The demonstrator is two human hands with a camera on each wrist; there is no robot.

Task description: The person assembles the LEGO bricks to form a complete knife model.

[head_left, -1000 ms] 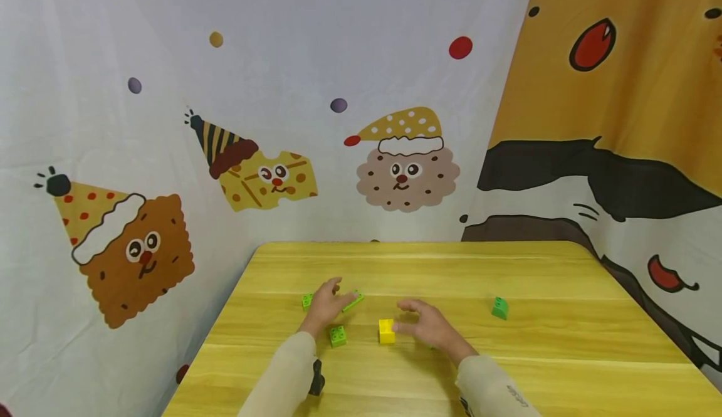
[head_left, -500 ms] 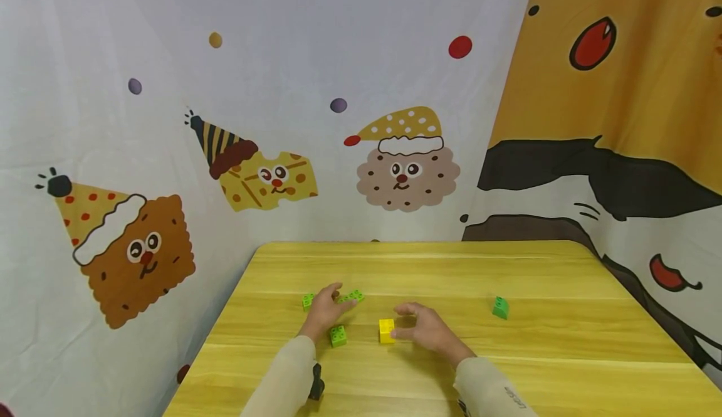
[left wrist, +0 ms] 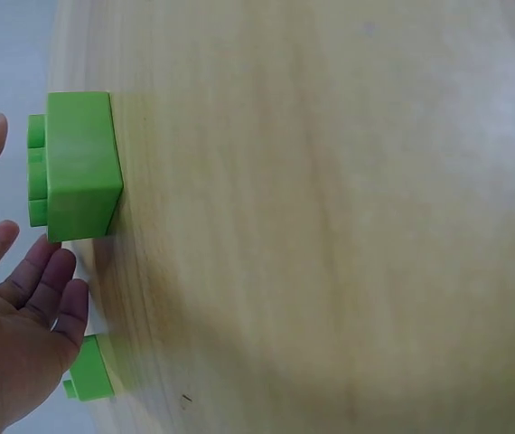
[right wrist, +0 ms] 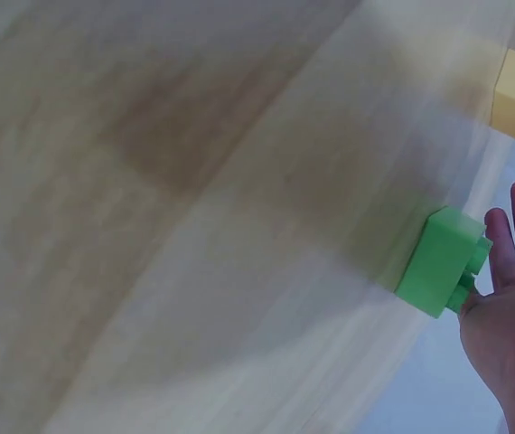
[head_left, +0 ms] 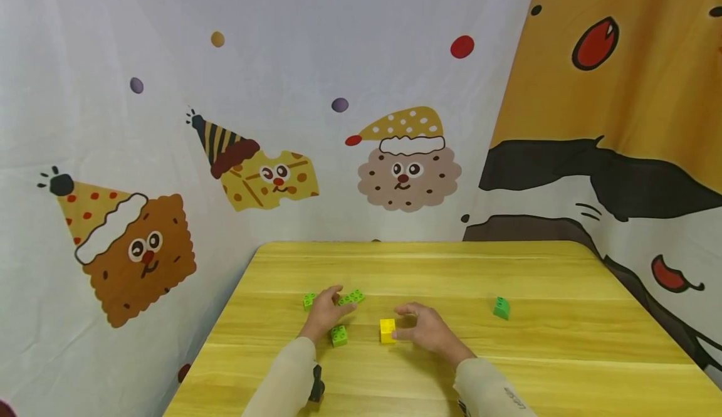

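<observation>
My left hand [head_left: 326, 310] hovers over the left half of the table, its fingers loosely bent around nothing. Beyond its thumb lies a long lime-green toy brick [head_left: 354, 296], partly covered. A smaller lime-green brick [head_left: 308, 301] peeks out left of the fingers, and another lime-green brick [head_left: 339, 336] sits nearer, beside the wrist. My right hand [head_left: 426, 329] is held just right of a yellow brick [head_left: 387, 331], thumb overlapping its edge; contact cannot be told. In the right wrist view, a green brick [right wrist: 443, 262] stands close to that hand, hidden from the head view.
A darker green brick with a curved side [head_left: 501, 308] lies apart on the right of the wooden table [head_left: 553, 354]. A printed cloth [head_left: 338, 41] hangs behind the table and along its left side.
My left hand has drawn slightly nearer, uncovering more of the long brick. My right hand has shifted slightly left to overlap the yellow brick's edge. No brick has visibly moved on the table.
</observation>
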